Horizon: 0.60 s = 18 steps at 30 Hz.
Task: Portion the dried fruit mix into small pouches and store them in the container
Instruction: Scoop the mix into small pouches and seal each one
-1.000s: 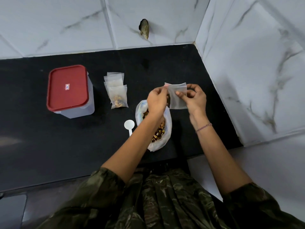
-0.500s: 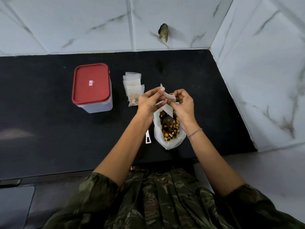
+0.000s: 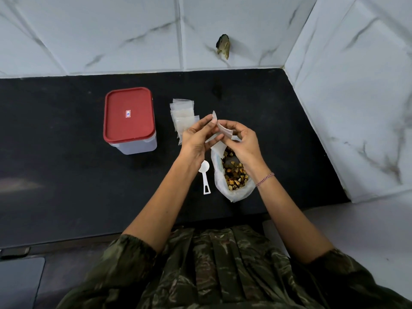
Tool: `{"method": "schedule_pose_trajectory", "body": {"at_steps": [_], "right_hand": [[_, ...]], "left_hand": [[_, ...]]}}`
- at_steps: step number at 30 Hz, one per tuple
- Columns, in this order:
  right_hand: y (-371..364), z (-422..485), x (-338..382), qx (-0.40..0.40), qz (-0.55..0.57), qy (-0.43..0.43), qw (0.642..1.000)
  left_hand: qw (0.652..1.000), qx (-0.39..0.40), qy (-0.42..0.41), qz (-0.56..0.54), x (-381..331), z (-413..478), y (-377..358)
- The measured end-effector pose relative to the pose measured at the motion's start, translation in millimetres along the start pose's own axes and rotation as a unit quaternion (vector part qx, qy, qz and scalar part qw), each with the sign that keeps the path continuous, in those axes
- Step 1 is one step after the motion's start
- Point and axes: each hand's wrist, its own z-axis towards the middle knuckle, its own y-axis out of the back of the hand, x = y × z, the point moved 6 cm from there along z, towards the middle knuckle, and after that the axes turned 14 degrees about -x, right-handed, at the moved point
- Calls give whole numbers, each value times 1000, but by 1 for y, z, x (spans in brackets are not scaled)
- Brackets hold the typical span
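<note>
Item 1, small pouch (image 3: 226, 132): clear plastic, empty as far as can be seen, held above the counter (image 3: 66, 175) just past the mouth of the open bag (image 3: 219, 182), pinched from both sides. Item 2, left hand (image 3: 196, 139): thumb and forefinger closed on the pouch's left edge, the other fingers loosely extended beneath it. Item 3, right hand (image 3: 243, 143): fingers curled, fingertips pinching the pouch's right edge; a thin bracelet (image 3: 265, 178) at the wrist. Item 4, open bag: white plastic, lying on the counter at 6 o'clock from the hands, its top partly hidden under the right hand, holding the dried fruit mix (image 3: 234, 172) in brown and yellow pieces. Item 5, scoop (image 3: 205, 175): white plastic, flat on the counter just beside the bag at its 9 o'clock, bowl toward the wall. Item 6, stack of pouches (image 3: 181, 112): clear, fanned, at 11 o'clock from the hands, its near end hidden behind the left hand. Item 7, container (image 3: 130, 130): translucent box with the red lid (image 3: 128, 115) fitted on, at 9 o'clock from the stack, well apart from the bag. Setting: black counter, marble-patterned wall tiles (image 3: 111, 30) from 9 round to 3 o'clock, a chipped hole (image 3: 223, 46) in the tile at 12 o'clock.
</note>
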Motion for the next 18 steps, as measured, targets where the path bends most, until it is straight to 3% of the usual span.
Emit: {"method": "schedule_pose_trajectory", "body": {"at_steps": [5,9,12,18], "right_hand": [[-4,-3,7,63,-43,24,997],[-8,-4,8,123,-11,-37,992],[-8,-2,9,97,6,-78,992],[-13,7,13,17,-50,-68,996]], "left_hand": [[1000,-22,-2,15,-8,2,4],[999,-24,-23,14,-12,4,10],[999,-16,-35,23,-11,6,14],[992,-23,-92,80,-13,3,15]]}}
